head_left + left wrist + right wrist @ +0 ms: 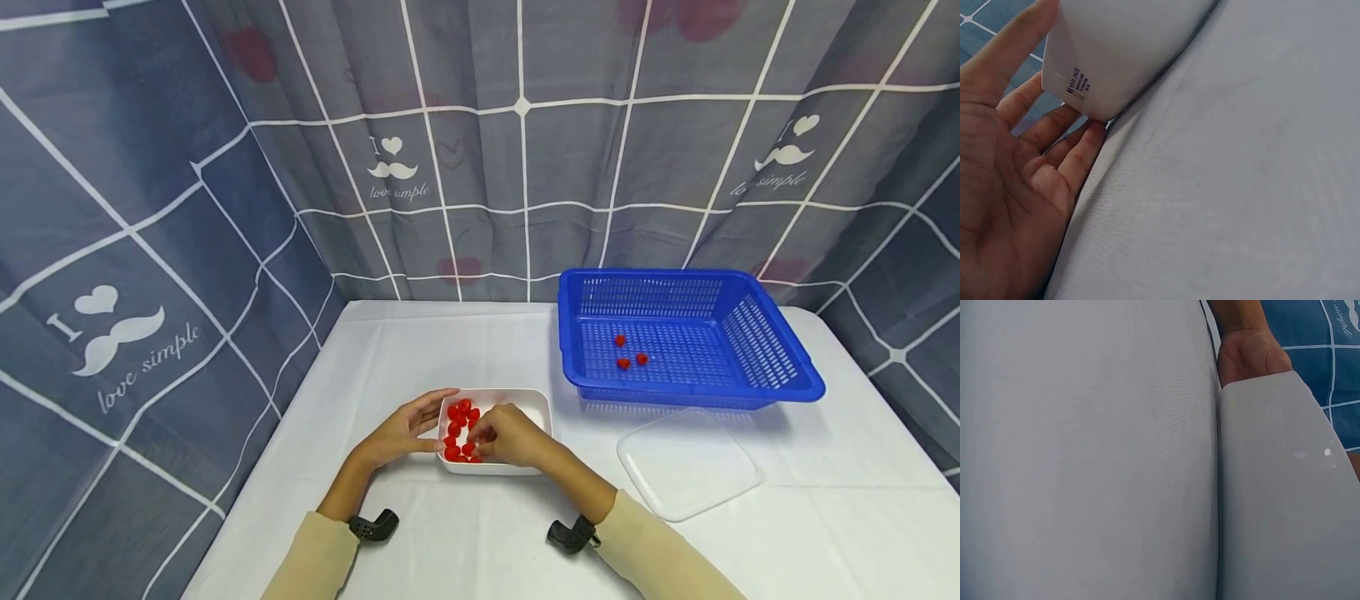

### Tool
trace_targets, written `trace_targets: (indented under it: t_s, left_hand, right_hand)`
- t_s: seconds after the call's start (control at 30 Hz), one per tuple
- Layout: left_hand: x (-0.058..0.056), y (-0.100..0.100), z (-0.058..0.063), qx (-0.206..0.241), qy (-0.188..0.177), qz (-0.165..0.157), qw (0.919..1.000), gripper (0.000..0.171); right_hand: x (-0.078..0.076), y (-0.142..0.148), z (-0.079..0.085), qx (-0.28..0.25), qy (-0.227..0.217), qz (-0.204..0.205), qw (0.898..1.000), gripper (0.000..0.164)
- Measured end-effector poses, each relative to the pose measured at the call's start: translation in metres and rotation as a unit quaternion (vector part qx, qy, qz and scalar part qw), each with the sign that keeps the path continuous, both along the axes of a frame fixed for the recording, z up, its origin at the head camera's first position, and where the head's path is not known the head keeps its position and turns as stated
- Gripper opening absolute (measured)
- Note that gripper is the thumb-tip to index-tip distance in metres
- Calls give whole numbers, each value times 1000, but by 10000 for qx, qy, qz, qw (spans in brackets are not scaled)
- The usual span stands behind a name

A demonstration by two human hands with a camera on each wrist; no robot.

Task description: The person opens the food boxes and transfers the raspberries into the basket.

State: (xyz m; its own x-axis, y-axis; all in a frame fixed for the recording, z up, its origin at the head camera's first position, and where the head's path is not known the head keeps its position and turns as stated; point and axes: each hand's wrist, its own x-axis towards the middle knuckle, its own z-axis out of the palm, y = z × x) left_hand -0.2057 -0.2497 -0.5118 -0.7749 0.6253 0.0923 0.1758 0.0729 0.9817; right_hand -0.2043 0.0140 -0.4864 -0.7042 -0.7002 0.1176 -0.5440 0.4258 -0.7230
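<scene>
A white rectangular container (pixel 491 468) stands near the middle of the table, with several small red raspberries (pixel 453 429) gathered in its left part. At its left end, my left hand (pixel 397 433) holds it, thumb at the near corner and fingers along the far side. The left wrist view shows these fingers (pixel 1075 159) against the container's printed wall (pixel 1104 69). My right hand (pixel 513 435) reaches inside from the right, its bent thumb and forefinger pinching at a raspberry (pixel 468 448). In the right wrist view, the container's wall (pixel 1285 487) hides those fingertips.
A blue mesh basket (pixel 690 387) stands at the back right, with 3 raspberries (pixel 623 363) on its floor. In front of it, a translucent lid (pixel 690 467) lies flat on the white-covered table (pixel 450 550). Grey checked curtains (pixel 480 167) enclose the back and sides.
</scene>
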Motion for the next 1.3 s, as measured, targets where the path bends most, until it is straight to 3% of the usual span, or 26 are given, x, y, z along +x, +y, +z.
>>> trace_targets:
  t_s: [0.3,0.97,1.3]
  left_hand:
    - [0,0,0,-22,-91,87,9999,82]
    - [0,0,-1,29,4,-14,10000,81]
    - [2,-1,-1,0,57,27,10000,81]
  right_hand:
    - [2,-1,2,120,110,-91,9998,15]
    - [4,0,10,-195,95,-212,9995,16]
    - [3,10,27,-440,178,-212,9986,10]
